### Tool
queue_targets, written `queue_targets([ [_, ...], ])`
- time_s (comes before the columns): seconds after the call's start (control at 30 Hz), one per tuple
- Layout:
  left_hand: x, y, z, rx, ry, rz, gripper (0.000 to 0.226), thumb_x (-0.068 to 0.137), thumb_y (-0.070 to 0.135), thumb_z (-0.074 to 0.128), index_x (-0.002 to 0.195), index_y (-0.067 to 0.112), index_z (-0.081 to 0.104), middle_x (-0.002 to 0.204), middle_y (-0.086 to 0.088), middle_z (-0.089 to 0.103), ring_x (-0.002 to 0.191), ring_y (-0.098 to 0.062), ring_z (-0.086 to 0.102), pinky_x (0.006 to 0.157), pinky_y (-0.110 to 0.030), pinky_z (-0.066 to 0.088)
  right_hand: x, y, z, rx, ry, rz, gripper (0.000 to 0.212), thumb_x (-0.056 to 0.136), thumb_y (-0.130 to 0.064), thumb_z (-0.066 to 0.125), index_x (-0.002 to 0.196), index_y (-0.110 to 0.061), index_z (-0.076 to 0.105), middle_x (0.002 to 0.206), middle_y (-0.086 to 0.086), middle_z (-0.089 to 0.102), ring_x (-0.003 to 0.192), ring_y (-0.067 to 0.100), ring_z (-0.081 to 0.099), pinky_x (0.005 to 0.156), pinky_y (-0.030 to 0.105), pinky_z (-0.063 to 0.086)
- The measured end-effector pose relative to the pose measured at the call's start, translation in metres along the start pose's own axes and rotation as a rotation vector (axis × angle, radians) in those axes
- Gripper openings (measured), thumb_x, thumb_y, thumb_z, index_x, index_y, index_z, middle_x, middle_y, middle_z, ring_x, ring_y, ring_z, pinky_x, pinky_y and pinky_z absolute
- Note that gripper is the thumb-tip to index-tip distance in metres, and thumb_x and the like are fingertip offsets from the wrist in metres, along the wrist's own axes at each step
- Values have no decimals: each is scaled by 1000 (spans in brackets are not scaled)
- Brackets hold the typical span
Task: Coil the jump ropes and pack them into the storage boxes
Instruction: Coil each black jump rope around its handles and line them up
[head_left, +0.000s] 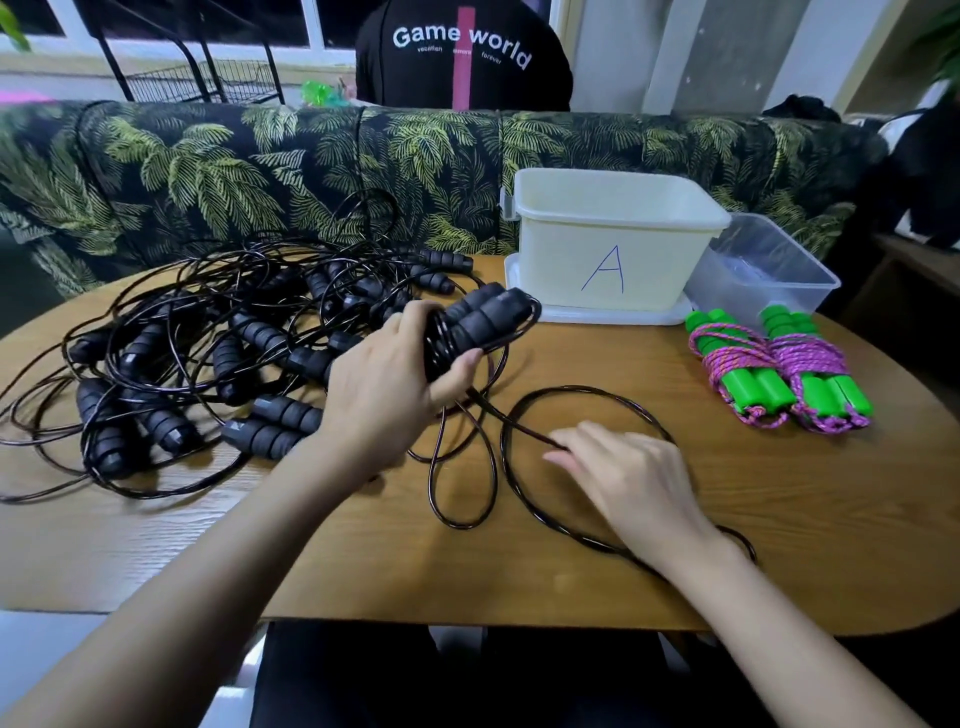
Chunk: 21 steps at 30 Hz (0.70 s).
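Note:
My left hand (395, 374) grips a pair of black jump rope handles (483, 312) with several turns of black cord wound round them. The loose rest of that cord (587, 389) lies in loops on the wooden table (779, 519). My right hand (628, 473) pinches this cord at its fingertips, low over the table. A tangled pile of black jump ropes (208, 358) covers the table's left half. The cream storage box marked A (613, 249) stands at the back, with a clear box (763, 270) beside it.
Two coiled pink ropes with green handles (779, 379) lie at the right of the table. A leaf-patterned sofa back (260, 166) runs behind the table, and a person in a black shirt (462, 57) stands beyond it. The cream box sits on a lid (597, 312).

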<state>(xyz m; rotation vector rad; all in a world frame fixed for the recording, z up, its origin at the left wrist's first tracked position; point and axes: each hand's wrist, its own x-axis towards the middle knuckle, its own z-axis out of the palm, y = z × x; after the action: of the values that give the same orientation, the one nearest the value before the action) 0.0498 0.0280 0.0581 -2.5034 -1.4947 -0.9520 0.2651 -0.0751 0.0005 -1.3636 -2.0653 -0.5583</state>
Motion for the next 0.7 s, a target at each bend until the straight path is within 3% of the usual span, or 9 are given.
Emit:
queue_targets([
  [0.1,2,-15,-3,-29,46,-28,82,78,76,20,134,20,43,118,-8,66,99,-34,64,66,-32,31,3,23,-11,177,-209,279,38,91,-61,44,81,-29,63,64,-15,62,55,5,57,53,30,45],
  [0.2,5,-22,-6,-66,53,-43,84,79,75,23,137,18,44,120,-12,66,99,-35,65,66,-32,32,9,41,-19,612,-357,462,30,88,-51,54,67,-31,62,57,-14,57,60,4,53,65,22,43],
  [0.3,4,-22,-7,-116,45,8,79,81,71,31,136,17,47,116,-10,68,97,-33,65,66,-32,34,22,55,-27,889,-463,515,33,93,-35,56,66,-16,61,55,-8,51,58,2,46,63,15,37],
  [0.4,0,-15,-13,-171,30,195,72,80,66,44,132,17,49,112,-5,68,100,-27,63,72,-32,40,36,73,-18,1002,-531,710,46,91,-51,58,63,-15,52,51,-7,34,49,9,32,54,16,30],
  [0.47,-4,-5,-15,-112,25,427,75,80,70,46,129,14,50,107,-5,68,95,-23,60,75,-32,40,50,78,-8,992,-513,775,54,79,-68,61,68,-15,57,53,-6,35,48,6,30,48,15,26],
  [0.57,-13,16,-7,103,-26,663,88,83,76,36,133,4,43,106,-5,69,89,-21,63,74,-33,45,79,75,-3,894,-417,779,44,87,-54,60,68,-15,56,49,-12,38,43,1,30,45,15,24],
  [0.7,-25,29,5,346,-45,517,96,82,77,32,135,-3,39,96,-4,66,78,-21,60,64,-32,43,114,48,-27,774,-204,678,41,98,-36,58,63,-18,63,43,-13,35,43,8,28,48,22,24],
])
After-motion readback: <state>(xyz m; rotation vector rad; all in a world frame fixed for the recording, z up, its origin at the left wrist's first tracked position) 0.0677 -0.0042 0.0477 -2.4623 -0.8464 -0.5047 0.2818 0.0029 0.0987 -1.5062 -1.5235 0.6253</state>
